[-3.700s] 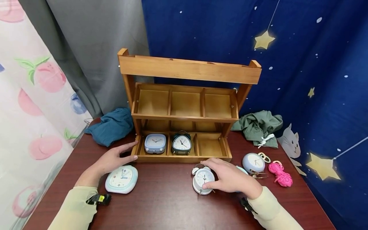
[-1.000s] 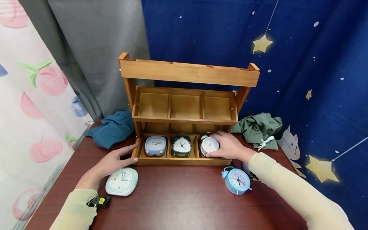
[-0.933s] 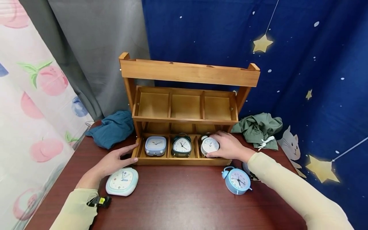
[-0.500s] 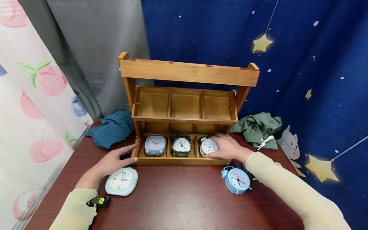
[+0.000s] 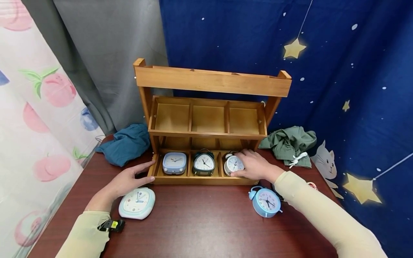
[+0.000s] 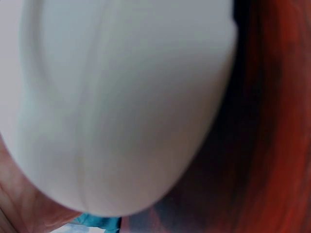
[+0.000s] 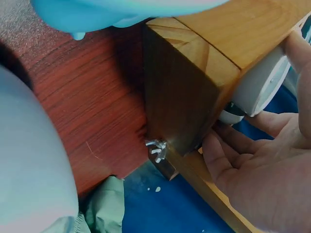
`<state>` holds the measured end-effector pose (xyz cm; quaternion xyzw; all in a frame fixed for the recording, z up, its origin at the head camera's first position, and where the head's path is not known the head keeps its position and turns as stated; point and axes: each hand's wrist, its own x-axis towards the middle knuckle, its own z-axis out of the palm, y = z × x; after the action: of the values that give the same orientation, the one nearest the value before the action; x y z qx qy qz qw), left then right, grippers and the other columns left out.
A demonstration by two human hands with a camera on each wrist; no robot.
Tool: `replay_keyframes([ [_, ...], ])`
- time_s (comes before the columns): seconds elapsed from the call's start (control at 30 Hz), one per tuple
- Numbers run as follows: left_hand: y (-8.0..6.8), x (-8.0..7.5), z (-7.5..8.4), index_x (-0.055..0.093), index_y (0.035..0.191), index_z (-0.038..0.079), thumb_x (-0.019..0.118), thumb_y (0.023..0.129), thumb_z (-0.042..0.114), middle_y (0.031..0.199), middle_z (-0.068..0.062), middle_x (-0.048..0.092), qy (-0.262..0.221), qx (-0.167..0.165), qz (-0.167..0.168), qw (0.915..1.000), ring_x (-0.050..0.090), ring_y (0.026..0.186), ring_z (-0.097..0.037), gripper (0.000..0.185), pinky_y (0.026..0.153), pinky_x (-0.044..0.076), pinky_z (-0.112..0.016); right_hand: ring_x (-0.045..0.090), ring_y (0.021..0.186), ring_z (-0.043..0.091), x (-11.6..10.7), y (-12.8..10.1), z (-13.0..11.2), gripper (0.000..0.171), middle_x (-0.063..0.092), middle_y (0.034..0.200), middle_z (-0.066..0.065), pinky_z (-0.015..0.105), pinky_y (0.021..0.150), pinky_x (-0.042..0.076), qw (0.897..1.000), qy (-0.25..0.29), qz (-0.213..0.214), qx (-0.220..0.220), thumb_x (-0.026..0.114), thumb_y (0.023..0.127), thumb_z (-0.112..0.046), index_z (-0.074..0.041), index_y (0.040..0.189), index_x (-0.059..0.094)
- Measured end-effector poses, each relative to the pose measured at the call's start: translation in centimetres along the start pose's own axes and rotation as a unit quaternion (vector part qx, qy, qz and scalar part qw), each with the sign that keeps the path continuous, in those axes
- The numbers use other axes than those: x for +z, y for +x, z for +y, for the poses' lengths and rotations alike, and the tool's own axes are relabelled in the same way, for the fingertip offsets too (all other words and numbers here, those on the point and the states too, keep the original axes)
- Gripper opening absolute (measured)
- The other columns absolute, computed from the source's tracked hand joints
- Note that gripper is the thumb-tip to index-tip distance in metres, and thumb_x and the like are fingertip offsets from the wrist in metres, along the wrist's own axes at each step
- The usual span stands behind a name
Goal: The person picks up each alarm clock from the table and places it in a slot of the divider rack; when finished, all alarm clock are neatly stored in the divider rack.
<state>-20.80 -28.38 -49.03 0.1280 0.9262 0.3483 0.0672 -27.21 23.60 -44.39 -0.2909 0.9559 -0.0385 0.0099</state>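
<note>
My right hand [image 5: 256, 165] holds a white twin-bell alarm clock [image 5: 233, 164] in the right compartment of the wooden rack's lower tray [image 5: 206, 181]. Thumb and fingers sit on either side of the clock, which the right wrist view shows partly behind the tray's end wall. To its left, a dark green alarm clock [image 5: 204, 163] fills the middle compartment and a blue-violet square clock [image 5: 174, 163] the left one. With fingers extended, my left hand [image 5: 120, 185] touches the tray's left end. Under that wrist lies a white, mint-edged clock [image 5: 137, 203].
A light blue twin-bell clock [image 5: 266, 202] stands right of the tray on the table; another clock behind it is mostly hidden by my right arm. Blue cloth [image 5: 126, 145] lies left of the rack, green cloth [image 5: 288, 147] right. The rack's middle tray [image 5: 208, 116] overhangs the lower one.
The white twin-bell clock has gone from the tabletop into the right compartment with my right hand, then shifted slightly left. The light blue clock has come into view. My left hand has stayed put.
</note>
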Motion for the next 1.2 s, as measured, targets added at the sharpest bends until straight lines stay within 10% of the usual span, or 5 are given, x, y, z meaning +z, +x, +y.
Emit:
replay_keyframes([
  [0.7, 0.0, -0.2, -0.1, 0.048, 0.171, 0.025, 0.072, 0.102, 0.067, 0.168, -0.021, 0.052, 0.007, -0.004, -0.003, 1.0000, 0.047, 0.155, -0.048, 0.084, 0.119, 0.039, -0.077, 0.060, 0.138, 0.033, 0.0, -10.1, 1.6, 0.068, 0.064, 0.151, 0.010, 0.062, 0.110, 0.052, 0.976, 0.130, 0.175, 0.002, 0.086, 0.100, -0.038, -0.008, 0.156, 0.062],
  [1.2, 0.2, 0.0, -0.4, 0.049, 0.171, 0.025, 0.073, 0.102, 0.066, 0.168, -0.019, 0.053, 0.001, 0.005, 0.002, 1.0000, 0.047, 0.155, -0.048, 0.084, 0.120, 0.039, -0.075, 0.068, 0.127, 0.021, 1.4, -14.3, 1.5, 0.065, 0.068, 0.143, -0.002, 0.056, 0.101, 0.060, 0.984, 0.131, 0.116, -0.016, 0.086, 0.097, -0.051, -0.013, 0.148, 0.071],
])
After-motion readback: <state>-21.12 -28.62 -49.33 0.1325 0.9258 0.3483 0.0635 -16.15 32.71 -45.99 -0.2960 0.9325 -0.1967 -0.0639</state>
